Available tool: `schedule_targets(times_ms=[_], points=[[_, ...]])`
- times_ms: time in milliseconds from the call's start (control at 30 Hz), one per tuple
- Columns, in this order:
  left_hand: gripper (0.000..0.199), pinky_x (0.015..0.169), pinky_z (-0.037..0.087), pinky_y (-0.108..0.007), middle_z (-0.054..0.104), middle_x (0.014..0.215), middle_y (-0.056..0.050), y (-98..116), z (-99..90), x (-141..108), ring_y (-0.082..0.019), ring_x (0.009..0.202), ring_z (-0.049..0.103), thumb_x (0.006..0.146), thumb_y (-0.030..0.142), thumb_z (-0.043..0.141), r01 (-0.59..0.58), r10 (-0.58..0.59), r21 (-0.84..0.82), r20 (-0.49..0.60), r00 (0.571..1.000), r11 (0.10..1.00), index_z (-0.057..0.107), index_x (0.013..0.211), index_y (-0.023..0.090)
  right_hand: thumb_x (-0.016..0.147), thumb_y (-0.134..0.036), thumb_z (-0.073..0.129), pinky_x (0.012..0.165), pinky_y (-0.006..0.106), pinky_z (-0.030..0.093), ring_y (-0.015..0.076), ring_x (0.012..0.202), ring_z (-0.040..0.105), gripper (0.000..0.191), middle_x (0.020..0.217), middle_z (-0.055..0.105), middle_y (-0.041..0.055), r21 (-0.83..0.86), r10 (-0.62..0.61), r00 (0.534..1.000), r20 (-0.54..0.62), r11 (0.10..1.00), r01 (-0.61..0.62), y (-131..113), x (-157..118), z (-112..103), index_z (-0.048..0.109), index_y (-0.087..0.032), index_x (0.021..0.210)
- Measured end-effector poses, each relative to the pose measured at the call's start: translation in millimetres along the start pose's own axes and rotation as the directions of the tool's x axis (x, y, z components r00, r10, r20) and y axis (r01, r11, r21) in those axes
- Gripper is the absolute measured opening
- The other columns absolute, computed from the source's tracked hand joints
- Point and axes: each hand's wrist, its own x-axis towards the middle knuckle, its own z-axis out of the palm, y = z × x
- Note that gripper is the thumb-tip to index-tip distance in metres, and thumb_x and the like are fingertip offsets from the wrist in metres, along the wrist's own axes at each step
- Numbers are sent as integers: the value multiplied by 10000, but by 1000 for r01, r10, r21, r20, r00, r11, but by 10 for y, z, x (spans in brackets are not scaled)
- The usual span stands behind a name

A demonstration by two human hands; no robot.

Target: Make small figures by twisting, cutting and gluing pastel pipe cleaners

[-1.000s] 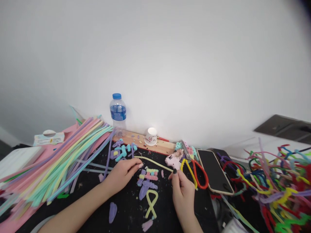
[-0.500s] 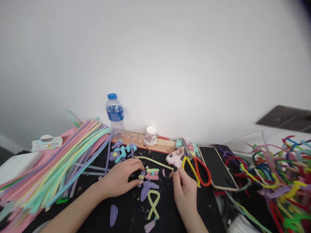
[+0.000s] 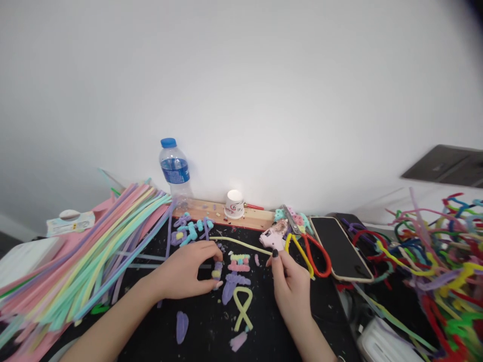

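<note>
My left hand (image 3: 188, 269) is closed on a small purple and yellow fuzzy piece (image 3: 217, 270), held between thumb and fingers. My right hand (image 3: 289, 274) pinches the right end of a pale yellow pipe cleaner (image 3: 241, 243), which stretches left across the black surface. Between the hands are a striped pink and yellow piece (image 3: 239, 263), a purple piece (image 3: 230, 289) and a crossed yellow loop (image 3: 242, 306). A pink glue gun (image 3: 272, 238) and scissors with red and yellow handles (image 3: 319, 259) lie just beyond my right hand.
Pastel pipe cleaners (image 3: 109, 251) are heaped at the left, and tangled bright ones (image 3: 426, 281) at the right. A water bottle (image 3: 175, 171) and a paper cup (image 3: 234, 204) stand by the wall. A phone (image 3: 341, 249) lies right of the scissors.
The view has shifted slightly. My left hand has drawn the small purple and yellow piece a little away from the striped piece. My right hand still pinches the yellow pipe cleaner.
</note>
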Motion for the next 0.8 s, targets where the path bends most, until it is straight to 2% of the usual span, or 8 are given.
schedule_targets(times_ms=[200, 467, 800], points=[[344, 759, 421, -274, 602, 991, -23, 7, -75, -4, -197, 882, 563, 691, 344, 671, 6, -5, -15, 69, 998, 1000, 612, 1016, 247, 889, -260, 381, 444, 224, 255, 85, 408, 327, 336, 475, 292, -68, 8, -14, 1000, 15, 1000, 13, -33, 12, -13, 526, -158, 603], [307, 713, 406, -255, 612, 914, -2, -19, -55, 1, -184, 839, 564, 645, 356, 720, 25, -22, -29, 111, 994, 999, 634, 912, 231, 885, -240, 389, 454, 220, 266, 86, 417, 341, 329, 480, 305, -65, 11, -31, 999, 12, 999, 31, -40, -4, 6, 519, -161, 593], [350, 691, 396, -251, 604, 905, 3, -25, -37, -5, -182, 825, 556, 620, 399, 739, 14, -10, -35, 118, 993, 999, 620, 900, 228, 881, -234, 387, 456, 216, 276, 92, 436, 369, 319, 492, 338, -57, -2, -48, 998, 28, 999, 48, -34, -15, 41, 518, -159, 600]])
